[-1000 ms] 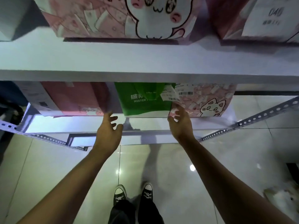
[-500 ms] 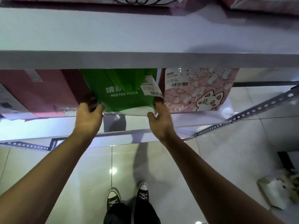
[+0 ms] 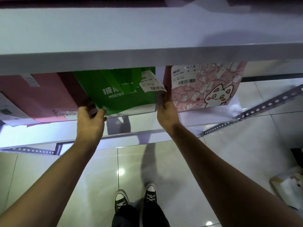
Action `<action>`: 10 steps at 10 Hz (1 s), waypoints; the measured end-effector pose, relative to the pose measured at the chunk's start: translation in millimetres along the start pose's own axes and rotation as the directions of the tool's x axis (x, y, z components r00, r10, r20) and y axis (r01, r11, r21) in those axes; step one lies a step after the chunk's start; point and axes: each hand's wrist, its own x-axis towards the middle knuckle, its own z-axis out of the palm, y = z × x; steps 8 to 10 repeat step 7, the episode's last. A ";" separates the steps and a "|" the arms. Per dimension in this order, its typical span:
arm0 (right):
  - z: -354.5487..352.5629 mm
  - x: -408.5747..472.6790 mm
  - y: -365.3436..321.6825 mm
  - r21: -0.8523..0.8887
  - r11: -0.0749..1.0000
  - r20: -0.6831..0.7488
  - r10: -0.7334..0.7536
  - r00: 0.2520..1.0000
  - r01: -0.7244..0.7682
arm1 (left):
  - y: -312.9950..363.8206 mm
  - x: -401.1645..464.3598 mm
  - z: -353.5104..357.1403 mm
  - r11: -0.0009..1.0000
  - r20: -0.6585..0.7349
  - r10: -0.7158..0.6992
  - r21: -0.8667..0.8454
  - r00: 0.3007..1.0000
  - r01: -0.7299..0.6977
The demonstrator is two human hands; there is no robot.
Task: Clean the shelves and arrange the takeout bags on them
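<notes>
At the far left of the frame a dark pink bag (image 3: pixel 41 94) stands on the lower shelf (image 3: pixel 164 123). Just right of it the left hand (image 3: pixel 90 122) curls its fingers round the bottom left corner of the green bag (image 3: pixel 114 92) at centre frame, and the right hand (image 3: pixel 167 113) grips its right edge — the bag sits between them, tag (image 3: pixel 151 83) dangling. Right again stands the pink cat bag (image 3: pixel 206 86). Best to keep both hands level and low, sliding the base square — not tipping it into its neighbours.
</notes>
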 end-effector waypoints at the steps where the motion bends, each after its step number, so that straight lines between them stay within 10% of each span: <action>1: -12.5 2.7 3.0 0.011 0.998 0.024 -0.054 0.998 0.054 | -2.4 3.2 0.5 1.000 0.000 0.005 0.020 1.000 -0.005; 10: 3.9 -8.2 6.3 0.077 0.977 0.070 -0.204 0.977 0.198 | -2.1 9.3 -3.0 0.993 0.008 -0.018 0.118 1.000 0.017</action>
